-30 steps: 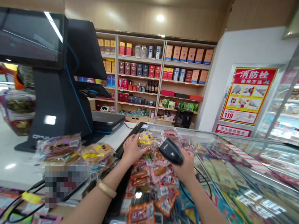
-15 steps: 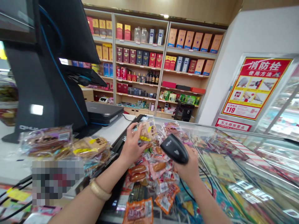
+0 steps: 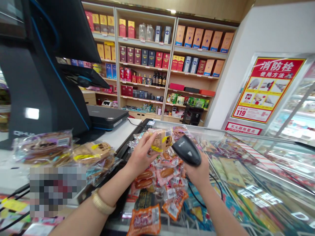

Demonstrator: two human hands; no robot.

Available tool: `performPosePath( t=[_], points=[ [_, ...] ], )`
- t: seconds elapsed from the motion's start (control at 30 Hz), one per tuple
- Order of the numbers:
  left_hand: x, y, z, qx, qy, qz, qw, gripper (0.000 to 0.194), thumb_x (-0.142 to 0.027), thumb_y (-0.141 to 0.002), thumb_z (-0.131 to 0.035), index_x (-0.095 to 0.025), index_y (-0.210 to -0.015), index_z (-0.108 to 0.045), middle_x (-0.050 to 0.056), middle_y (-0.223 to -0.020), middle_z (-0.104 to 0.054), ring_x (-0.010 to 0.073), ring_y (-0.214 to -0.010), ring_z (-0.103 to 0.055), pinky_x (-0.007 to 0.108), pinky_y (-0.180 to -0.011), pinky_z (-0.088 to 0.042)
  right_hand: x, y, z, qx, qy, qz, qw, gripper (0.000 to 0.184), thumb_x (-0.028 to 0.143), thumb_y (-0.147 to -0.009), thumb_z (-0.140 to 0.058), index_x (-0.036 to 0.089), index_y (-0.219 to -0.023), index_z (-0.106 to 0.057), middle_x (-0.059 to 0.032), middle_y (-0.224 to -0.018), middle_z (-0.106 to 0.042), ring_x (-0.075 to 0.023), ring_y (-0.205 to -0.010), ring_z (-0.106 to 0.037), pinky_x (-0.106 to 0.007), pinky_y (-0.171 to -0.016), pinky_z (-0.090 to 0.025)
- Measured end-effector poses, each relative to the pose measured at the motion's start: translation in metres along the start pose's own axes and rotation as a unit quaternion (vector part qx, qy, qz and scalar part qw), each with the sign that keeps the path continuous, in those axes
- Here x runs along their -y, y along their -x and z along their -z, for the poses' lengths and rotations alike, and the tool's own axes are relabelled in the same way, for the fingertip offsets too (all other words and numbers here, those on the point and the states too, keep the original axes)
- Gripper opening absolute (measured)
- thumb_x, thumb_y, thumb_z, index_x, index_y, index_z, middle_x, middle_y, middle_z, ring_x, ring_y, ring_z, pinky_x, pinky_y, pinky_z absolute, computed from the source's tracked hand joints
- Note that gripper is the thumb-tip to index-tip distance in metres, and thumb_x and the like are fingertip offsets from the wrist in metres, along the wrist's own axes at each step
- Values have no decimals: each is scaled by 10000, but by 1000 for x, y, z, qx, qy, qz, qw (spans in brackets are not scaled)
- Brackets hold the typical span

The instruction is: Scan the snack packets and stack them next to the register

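Note:
My left hand (image 3: 142, 155) is closed on a clear snack packet (image 3: 161, 140) with a yellow band and a barcode at its upper corner. In my right hand (image 3: 199, 170) is a black barcode scanner (image 3: 187, 150), its head close to that packet's right edge. Below both hands lies a heap of small wrapped sausages (image 3: 167, 172) on the glass counter. Orange-edged packets (image 3: 144, 220) lie nearest to me. Behind the scanner rests another packet with purple print (image 3: 179, 131).
On the left stand a dark checkout terminal (image 3: 49, 85) and a flat black device (image 3: 107, 116). More snack packets (image 3: 90, 152) are piled beside them. The scanner's cable (image 3: 219, 183) loops at right over the glass case (image 3: 246, 170). Shelves of boxes (image 3: 145, 59) line the back.
The snack packet in my left hand has turned and shifted right, so its barcode now shows close to the scanner. My right hand keeps its hold on the scanner. The whole view has shifted slightly.

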State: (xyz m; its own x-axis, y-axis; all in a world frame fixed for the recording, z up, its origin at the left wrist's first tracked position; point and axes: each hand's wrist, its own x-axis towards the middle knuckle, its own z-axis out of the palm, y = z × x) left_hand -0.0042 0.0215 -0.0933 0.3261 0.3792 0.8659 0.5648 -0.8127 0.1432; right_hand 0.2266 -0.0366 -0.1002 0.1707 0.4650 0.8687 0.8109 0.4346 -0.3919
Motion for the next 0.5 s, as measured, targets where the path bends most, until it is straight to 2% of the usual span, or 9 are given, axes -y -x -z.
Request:
performPosePath(
  t=[0.13,0.23,0.27,0.33,0.4,0.5],
  points=[
    [0,3,-3,11,24,25,999,790,-180,-809,-668,-268,-1504,-302,124,-1346,-530,279,-1267,-522,443,-1074,-451,-3,1,-1,31,-33,-55,997,181,378,-734,-615,212,-784,-663,-29,-693,-678,-212,-643,-603,-336,-647,-445],
    [-1,5,-8,-10,119,115,986,760,-206,-779,-696,-275,-1468,-383,118,-1402,-494,270,-1212,-572,392,-944,-558,-6,3,-1,45,-52,-75,995,185,390,-719,-636,208,-751,-650,-31,-692,-681,-216,-654,-607,-331,-638,-453],
    [-2,5,-9,-23,170,164,971,774,-216,-758,-715,-279,-1461,-396,118,-1430,-472,259,-1152,-612,363,-865,-594,-7,3,-1,43,-56,-77,995,189,391,-715,-639,207,-752,-648,-33,-700,-685,-219,-662,-613,-332,-640,-456],
    [-4,2,-11,-63,273,270,921,805,-230,-703,-760,-272,-1438,-435,118,-1443,-473,226,-1012,-677,323,-758,-621,-9,4,-1,34,-60,-80,994,205,395,-708,-642,203,-780,-653,-39,-730,-697,-228,-689,-623,-338,-651,-463],
    [-5,-2,-11,-112,340,359,862,793,-227,-659,-795,-231,-1395,-498,114,-1355,-568,203,-931,-700,326,-785,-613,-11,4,-1,26,-56,-81,995,228,403,-699,-648,199,-800,-658,-45,-750,-703,-230,-701,-624,-340,-655,-464],
    [-2,-9,-8,-212,355,448,793,712,-198,-671,-786,-157,-1343,-552,115,-1218,-658,193,-923,-709,335,-875,-576,-12,5,-1,23,-48,-72,996,209,399,-693,-645,203,-762,-643,-37,-713,-690,-221,-675,-612,-340,-659,-459]
  ],
)
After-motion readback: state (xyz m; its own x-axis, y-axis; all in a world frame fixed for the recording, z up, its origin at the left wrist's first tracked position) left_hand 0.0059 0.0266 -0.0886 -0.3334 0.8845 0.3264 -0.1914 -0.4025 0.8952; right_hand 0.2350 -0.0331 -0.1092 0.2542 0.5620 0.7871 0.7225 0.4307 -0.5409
